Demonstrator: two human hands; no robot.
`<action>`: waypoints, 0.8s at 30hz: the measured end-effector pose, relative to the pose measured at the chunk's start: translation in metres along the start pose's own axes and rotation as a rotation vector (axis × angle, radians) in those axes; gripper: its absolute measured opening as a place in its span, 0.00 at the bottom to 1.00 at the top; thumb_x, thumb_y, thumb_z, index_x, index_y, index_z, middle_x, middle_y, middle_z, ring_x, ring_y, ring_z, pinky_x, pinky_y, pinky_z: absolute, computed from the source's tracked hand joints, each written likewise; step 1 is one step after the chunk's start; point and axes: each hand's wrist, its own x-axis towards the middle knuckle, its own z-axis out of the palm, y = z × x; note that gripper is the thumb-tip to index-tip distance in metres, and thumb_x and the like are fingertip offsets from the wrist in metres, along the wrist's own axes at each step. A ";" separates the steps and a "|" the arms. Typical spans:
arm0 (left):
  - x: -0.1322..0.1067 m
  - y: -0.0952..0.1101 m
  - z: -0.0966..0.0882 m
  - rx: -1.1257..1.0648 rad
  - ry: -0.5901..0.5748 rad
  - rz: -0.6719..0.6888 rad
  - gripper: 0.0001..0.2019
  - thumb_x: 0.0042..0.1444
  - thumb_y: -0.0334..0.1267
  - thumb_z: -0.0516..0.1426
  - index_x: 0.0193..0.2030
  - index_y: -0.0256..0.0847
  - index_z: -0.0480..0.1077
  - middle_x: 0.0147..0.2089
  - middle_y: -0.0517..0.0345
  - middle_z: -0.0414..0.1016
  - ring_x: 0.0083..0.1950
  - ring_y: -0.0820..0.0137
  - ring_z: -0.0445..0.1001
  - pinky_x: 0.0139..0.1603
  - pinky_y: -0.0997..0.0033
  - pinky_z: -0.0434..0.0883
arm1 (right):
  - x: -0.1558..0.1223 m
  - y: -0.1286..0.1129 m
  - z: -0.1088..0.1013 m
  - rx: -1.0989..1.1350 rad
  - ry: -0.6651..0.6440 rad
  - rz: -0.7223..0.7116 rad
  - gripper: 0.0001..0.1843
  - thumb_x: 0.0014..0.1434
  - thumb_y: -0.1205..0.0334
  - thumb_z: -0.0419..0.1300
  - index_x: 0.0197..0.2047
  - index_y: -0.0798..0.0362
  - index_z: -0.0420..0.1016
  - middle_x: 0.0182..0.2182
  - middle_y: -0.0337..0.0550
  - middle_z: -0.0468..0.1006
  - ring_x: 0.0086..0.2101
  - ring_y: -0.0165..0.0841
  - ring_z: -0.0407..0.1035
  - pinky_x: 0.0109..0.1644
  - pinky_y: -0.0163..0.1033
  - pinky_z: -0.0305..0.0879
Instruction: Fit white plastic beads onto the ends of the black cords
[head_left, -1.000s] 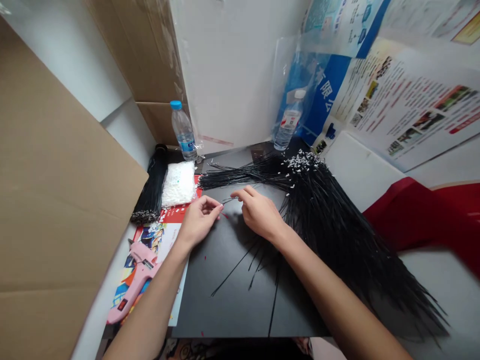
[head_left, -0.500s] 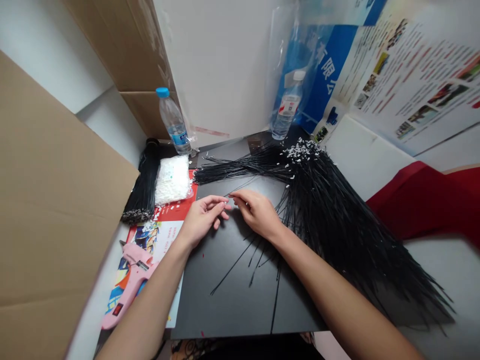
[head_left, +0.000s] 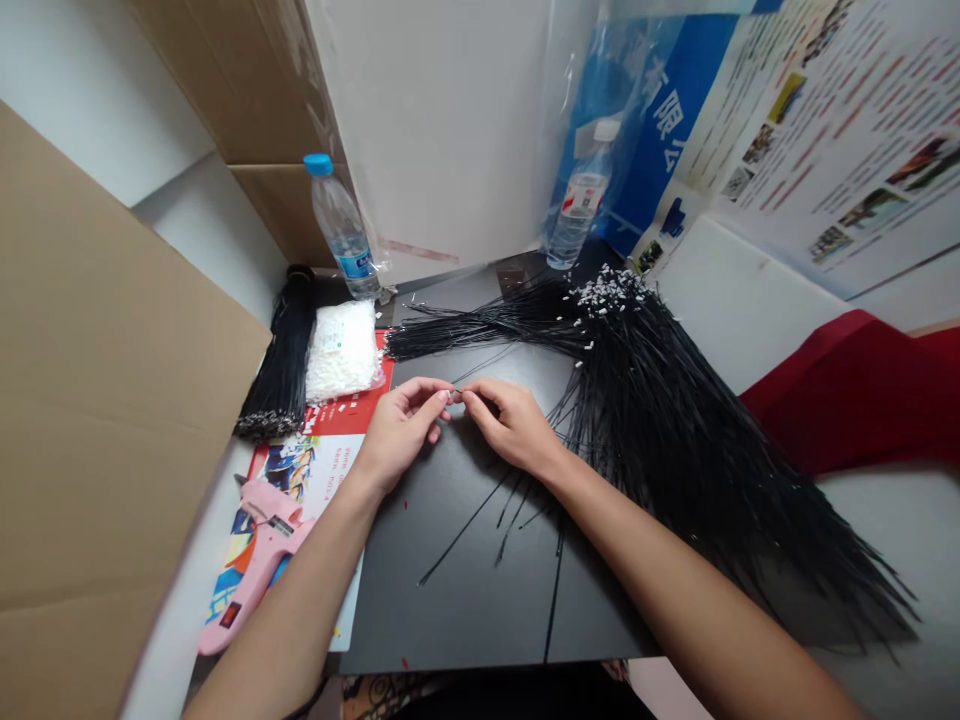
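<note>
Left hand (head_left: 401, 432), right hand (head_left: 514, 425): fingers (head_left: 439, 393) curled, tips meeting; anything held there too small to tell

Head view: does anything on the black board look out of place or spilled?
A few loose black wires lie scattered across the black board, apart from the main pile, so they look strayed from it.

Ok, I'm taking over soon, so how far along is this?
Done-looking: a gathered bundle of black stems beside the bag of white pieces, and the big fan of stems with white-tipped ends. In hand: one thin black stem, pinched between the left hand and right hand. Still left: a few loose stems on the black board.
</note>
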 end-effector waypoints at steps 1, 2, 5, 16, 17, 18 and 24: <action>0.000 0.001 0.000 -0.011 0.005 0.004 0.18 0.47 0.48 0.68 0.38 0.36 0.75 0.30 0.59 0.76 0.22 0.79 0.65 0.22 0.77 0.62 | 0.000 0.000 0.000 0.004 -0.008 0.003 0.12 0.69 0.64 0.53 0.39 0.55 0.78 0.33 0.43 0.82 0.34 0.30 0.74 0.42 0.34 0.65; 0.000 0.001 0.000 -0.021 0.008 0.007 0.18 0.47 0.47 0.69 0.38 0.36 0.76 0.31 0.59 0.76 0.22 0.79 0.65 0.22 0.77 0.62 | 0.000 0.000 -0.001 0.007 -0.010 0.006 0.12 0.68 0.64 0.54 0.39 0.55 0.79 0.32 0.42 0.81 0.33 0.30 0.74 0.42 0.34 0.64; 0.000 0.000 0.001 -0.046 0.005 -0.007 0.18 0.46 0.47 0.70 0.38 0.35 0.76 0.31 0.58 0.76 0.23 0.80 0.65 0.23 0.77 0.62 | -0.001 0.001 -0.002 0.015 0.015 0.023 0.11 0.67 0.65 0.55 0.40 0.55 0.80 0.31 0.41 0.82 0.31 0.29 0.73 0.39 0.33 0.64; 0.002 -0.006 -0.002 -0.066 -0.040 -0.059 0.16 0.49 0.45 0.69 0.39 0.35 0.77 0.30 0.59 0.76 0.22 0.81 0.66 0.25 0.79 0.61 | -0.004 0.001 -0.001 0.003 0.069 -0.019 0.08 0.64 0.67 0.58 0.42 0.54 0.79 0.35 0.42 0.83 0.33 0.29 0.74 0.38 0.33 0.66; 0.002 -0.006 -0.002 -0.066 -0.049 -0.063 0.16 0.49 0.45 0.69 0.40 0.35 0.77 0.30 0.59 0.76 0.22 0.81 0.66 0.25 0.79 0.61 | -0.004 0.001 -0.001 0.004 0.062 -0.027 0.08 0.64 0.67 0.58 0.42 0.54 0.79 0.35 0.42 0.83 0.33 0.29 0.74 0.38 0.33 0.66; 0.002 -0.006 -0.002 -0.069 -0.054 -0.066 0.16 0.50 0.45 0.69 0.40 0.35 0.77 0.30 0.59 0.76 0.22 0.81 0.66 0.25 0.79 0.61 | -0.004 0.000 0.000 0.003 0.060 -0.036 0.08 0.64 0.66 0.58 0.41 0.53 0.79 0.35 0.42 0.83 0.33 0.29 0.74 0.39 0.33 0.66; 0.002 -0.010 -0.004 -0.120 -0.064 -0.075 0.15 0.50 0.43 0.69 0.39 0.36 0.78 0.30 0.58 0.76 0.25 0.79 0.68 0.26 0.79 0.64 | -0.005 -0.003 -0.002 0.049 0.082 -0.027 0.07 0.63 0.63 0.59 0.37 0.54 0.78 0.30 0.40 0.80 0.29 0.27 0.69 0.34 0.32 0.62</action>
